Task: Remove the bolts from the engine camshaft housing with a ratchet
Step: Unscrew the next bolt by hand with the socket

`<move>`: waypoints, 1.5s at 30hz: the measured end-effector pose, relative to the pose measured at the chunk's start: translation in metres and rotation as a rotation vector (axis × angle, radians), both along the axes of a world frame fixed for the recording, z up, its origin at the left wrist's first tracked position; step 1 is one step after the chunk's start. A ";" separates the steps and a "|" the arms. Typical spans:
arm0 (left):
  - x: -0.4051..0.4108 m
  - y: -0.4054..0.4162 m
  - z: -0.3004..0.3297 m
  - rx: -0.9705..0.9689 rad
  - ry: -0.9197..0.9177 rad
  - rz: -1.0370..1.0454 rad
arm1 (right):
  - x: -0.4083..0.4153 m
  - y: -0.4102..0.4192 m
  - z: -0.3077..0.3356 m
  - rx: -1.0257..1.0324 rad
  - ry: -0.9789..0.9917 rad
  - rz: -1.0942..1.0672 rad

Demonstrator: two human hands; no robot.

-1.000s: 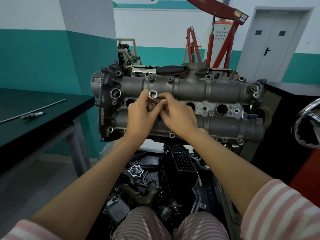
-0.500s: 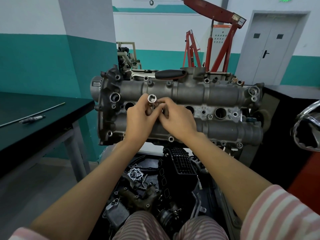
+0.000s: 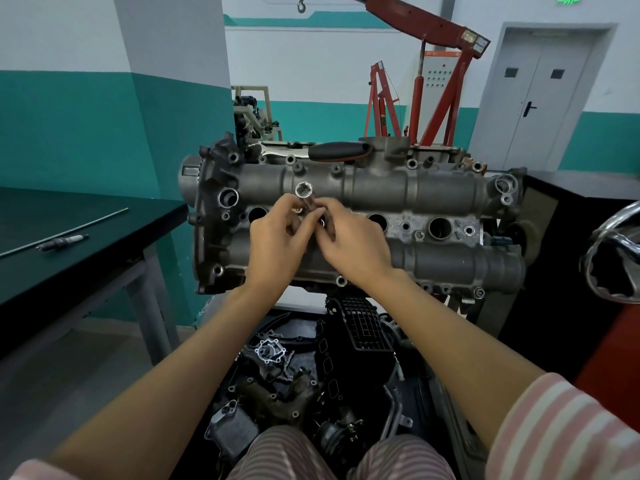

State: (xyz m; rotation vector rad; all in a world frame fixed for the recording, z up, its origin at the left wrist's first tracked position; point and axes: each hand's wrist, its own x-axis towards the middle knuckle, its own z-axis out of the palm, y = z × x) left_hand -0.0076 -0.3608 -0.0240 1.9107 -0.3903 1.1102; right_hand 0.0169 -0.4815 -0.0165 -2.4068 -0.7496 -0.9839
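Observation:
The grey camshaft housing (image 3: 381, 192) stands in front of me with bolts (image 3: 340, 280) along its edges. My left hand (image 3: 277, 247) grips a shiny metal socket (image 3: 304, 192), its open end pointing up toward me. My right hand (image 3: 353, 244) meets it just to the right, fingers pinched on a small metal piece (image 3: 322, 221) at the socket's lower end. Both hands hover in front of the housing's middle row of round holes. A black-handled ratchet (image 3: 337, 151) lies on top of the engine, behind the hands.
A dark green table (image 3: 86, 244) at the left carries a thin rod (image 3: 69, 230) and a spark plug (image 3: 64, 241). Loose engine parts (image 3: 294, 386) fill a bin below the engine. A red engine hoist (image 3: 426, 81) stands behind. A chrome object (image 3: 613, 258) protrudes at the right.
The hands stay together at the socket with small finger shifts. The view has tilted slightly, so the engine sits a little lower in frame.

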 end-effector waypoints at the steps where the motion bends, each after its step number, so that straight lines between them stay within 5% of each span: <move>1: 0.001 -0.001 0.000 -0.043 0.001 0.007 | 0.000 0.001 0.001 0.038 0.039 0.005; 17: -0.003 -0.001 0.002 -0.010 -0.009 0.001 | -0.005 0.000 0.000 0.025 -0.004 0.020; 24: -0.007 0.004 0.015 0.093 0.039 -0.003 | -0.060 0.013 -0.035 0.761 0.202 0.414; 30: -0.026 -0.013 0.036 -0.317 0.401 -0.568 | -0.078 0.054 -0.009 0.881 0.603 0.682; 37: -0.054 -0.013 -0.002 -0.433 0.424 -0.672 | -0.053 0.053 0.031 1.042 0.669 0.651; 41: -0.054 -0.007 0.002 -0.515 0.388 -0.618 | -0.053 0.029 0.026 0.919 0.447 0.574; 45: -0.029 -0.008 0.046 -0.466 0.415 -0.592 | -0.069 0.042 -0.005 0.968 0.607 0.587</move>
